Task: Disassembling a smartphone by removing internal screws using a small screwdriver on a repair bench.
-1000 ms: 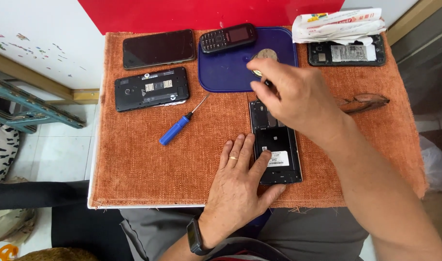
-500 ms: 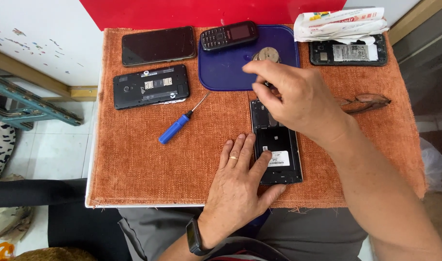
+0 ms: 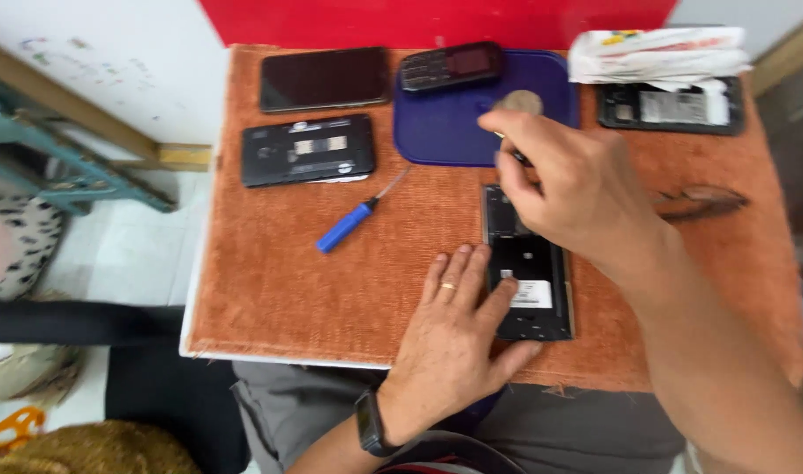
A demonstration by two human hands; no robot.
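Note:
A black phone with its back cover off (image 3: 533, 298) lies on an orange cloth-covered table (image 3: 314, 290). My left hand (image 3: 450, 338) rests flat beside it, fingers pressing the phone's lower left edge; it wears a ring and a dark wrist band. My right hand (image 3: 586, 193) hovers over the phone's top end and pinches a thin dark tool (image 3: 517, 158) between its fingertips. The upper part of the phone is partly hidden under this hand.
A blue plastic lid (image 3: 437, 132) with a round grey disc (image 3: 520, 101) lies behind the phone. A blue-handled screwdriver (image 3: 344, 226), a keypad phone (image 3: 450, 66), a black smartphone (image 3: 324, 79), two more opened phones (image 3: 307, 151) (image 3: 669, 107), folded paper (image 3: 660, 53) and a brown object (image 3: 695, 202) surround it.
My right hand has shifted only slightly above the phone's top end, still pinching the tool. My left hand stays pressed on the phone.

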